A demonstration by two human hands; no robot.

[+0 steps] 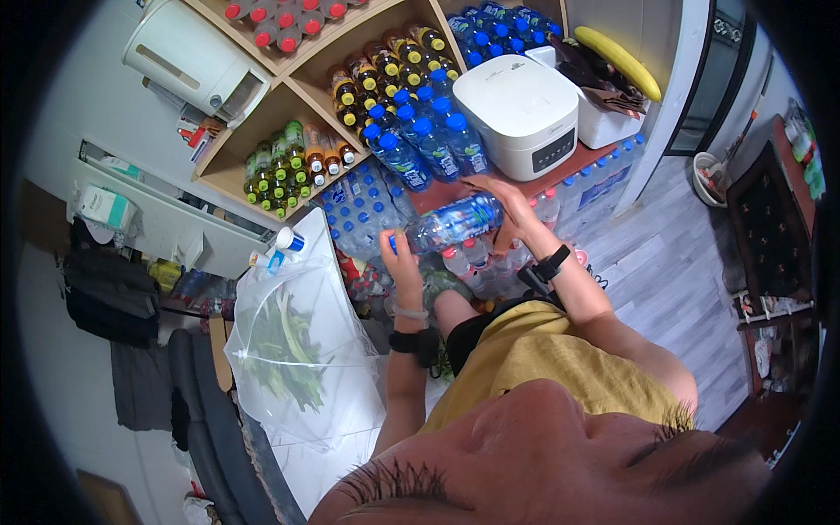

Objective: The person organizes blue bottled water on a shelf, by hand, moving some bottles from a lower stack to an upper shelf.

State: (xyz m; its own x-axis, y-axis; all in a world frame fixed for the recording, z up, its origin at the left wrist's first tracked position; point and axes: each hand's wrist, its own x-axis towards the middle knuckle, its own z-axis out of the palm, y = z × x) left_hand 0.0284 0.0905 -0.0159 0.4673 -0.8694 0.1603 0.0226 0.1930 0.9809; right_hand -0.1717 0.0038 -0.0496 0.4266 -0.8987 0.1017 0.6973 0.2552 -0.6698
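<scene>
A large clear plastic bottle (459, 222) with a blue label lies nearly level between my hands. My left hand (401, 257) grips its blue-capped end. At the other end, the palm and fingers of my right hand (510, 207) press against the bottle's base. Just beyond it, several blue-capped bottles (426, 141) stand upright on a reddish-brown tabletop (436, 197). A white rice cooker (518, 115) sits to their right on the same surface.
Wooden shelf cubbies (387, 13) hold bottled drinks. Shrink-wrapped water bottles (367, 203) stand left of the tabletop, with red-capped bottles (476, 252) below. A mesh food cover (295, 354) over leafy greens (289, 354) occupies the white table (295, 472). A white foam box (607, 125) holds vegetables.
</scene>
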